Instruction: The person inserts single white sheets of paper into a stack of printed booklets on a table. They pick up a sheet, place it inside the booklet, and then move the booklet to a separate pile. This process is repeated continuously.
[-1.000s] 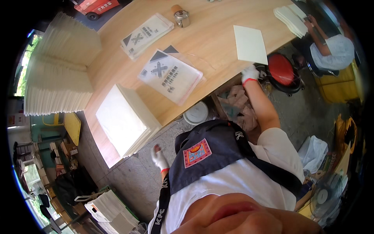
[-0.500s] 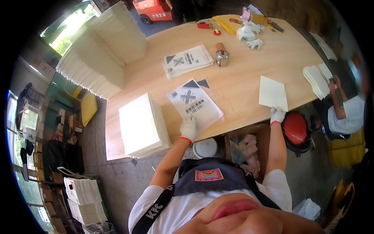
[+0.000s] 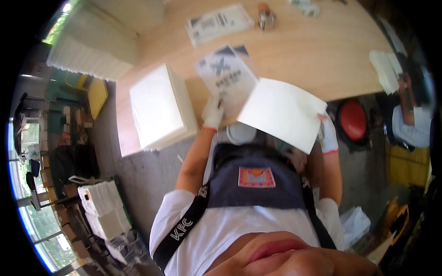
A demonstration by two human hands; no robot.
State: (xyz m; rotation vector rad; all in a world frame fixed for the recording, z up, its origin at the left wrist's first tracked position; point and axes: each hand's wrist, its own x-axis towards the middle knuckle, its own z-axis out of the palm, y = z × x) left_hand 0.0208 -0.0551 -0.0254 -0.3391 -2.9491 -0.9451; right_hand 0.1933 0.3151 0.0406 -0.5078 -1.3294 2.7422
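Note:
My right hand [image 3: 328,134], in a white glove with a red cuff, grips the right edge of a white sheet [image 3: 281,110]. The sheet is raised and slightly bowed over the table's near edge, its left corner close to a printed clear plastic bag [image 3: 231,79]. My left hand [image 3: 212,115], gloved likewise, is closed on the bag's near edge; motion blurs the fingers a little. The bag lies on the table, another dark-cornered one partly showing beneath it. Left of this hand stands a thick stack of white sheets [image 3: 159,108].
More printed bags [image 3: 218,24] lie further back, beside a metal canister [image 3: 266,19]. Tall white stacks [image 3: 96,41] rise at the far left. On the right, a person [image 3: 407,119] sits near a red stool [image 3: 353,118]. A white bucket [image 3: 241,132] is under the table's near edge [image 3: 225,123].
My right hand has lifted the white sheet off the table and brought it left and nearer to me. My left hand has closed on the bag's edge. The view has tilted downward.

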